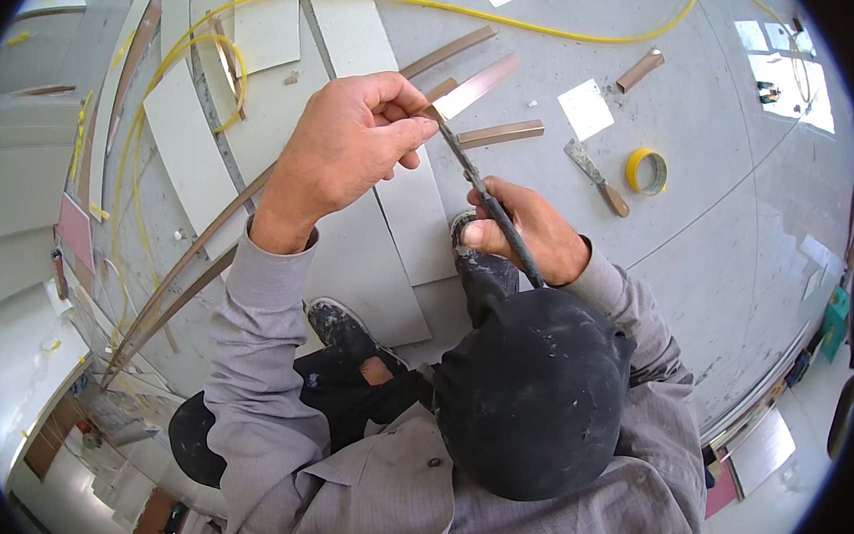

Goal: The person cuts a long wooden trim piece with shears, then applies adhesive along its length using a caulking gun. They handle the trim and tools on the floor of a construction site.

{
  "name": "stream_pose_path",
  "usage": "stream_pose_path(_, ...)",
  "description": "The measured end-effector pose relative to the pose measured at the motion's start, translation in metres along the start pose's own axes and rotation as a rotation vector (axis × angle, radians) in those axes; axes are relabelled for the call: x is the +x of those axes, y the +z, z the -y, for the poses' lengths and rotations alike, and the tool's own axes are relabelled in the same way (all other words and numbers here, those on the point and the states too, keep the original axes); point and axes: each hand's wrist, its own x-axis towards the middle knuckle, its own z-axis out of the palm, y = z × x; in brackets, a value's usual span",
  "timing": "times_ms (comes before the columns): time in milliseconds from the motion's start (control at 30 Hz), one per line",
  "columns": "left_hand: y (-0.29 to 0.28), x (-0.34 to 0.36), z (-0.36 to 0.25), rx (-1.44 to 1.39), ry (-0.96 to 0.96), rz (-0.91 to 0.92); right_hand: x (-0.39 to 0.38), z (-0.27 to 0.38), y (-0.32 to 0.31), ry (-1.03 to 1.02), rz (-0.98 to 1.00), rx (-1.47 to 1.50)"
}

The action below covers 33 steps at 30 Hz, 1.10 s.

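My left hand (352,141) is closed at the upper middle, thumb and fingers pinching a short pinkish metallic strip (476,85) where it meets the tip of a long dark grey tool (501,223). The tool slants down to the right, its lower end passing behind my black padded knee (527,395). My right hand (530,235) is wrapped round the tool lower down, thumb pointing left. Just beyond lie a short bronze-coloured channel piece (498,132), a putty knife (608,196) with a wooden handle and a roll of yellow tape (645,172).
Pale boards (186,148) lie on the grey floor (710,239) at the left, with long brown strips (163,302) over them. A yellow hose (418,3) loops across the top and left. Paper squares (585,109) and offcuts are scattered ahead. Objects line the right edge.
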Motion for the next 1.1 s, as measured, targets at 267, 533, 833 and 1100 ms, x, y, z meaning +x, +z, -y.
stream_pose_path(267,0.000,0.006,0.009,0.042,-0.009,-0.021,-0.001,0.001,0.001,-0.018,-0.001,0.022)
stream_pose_path(533,0.018,0.003,0.007,0.072,-0.008,-0.039,0.004,0.007,0.002,0.017,-0.028,0.068)
stream_pose_path(833,0.012,0.005,0.010,0.031,-0.015,0.018,0.005,0.023,0.007,0.123,-0.104,0.043)
stream_pose_path(1100,0.010,0.005,0.002,-0.026,-0.089,0.048,0.005,0.016,0.012,0.050,-0.173,-0.050)
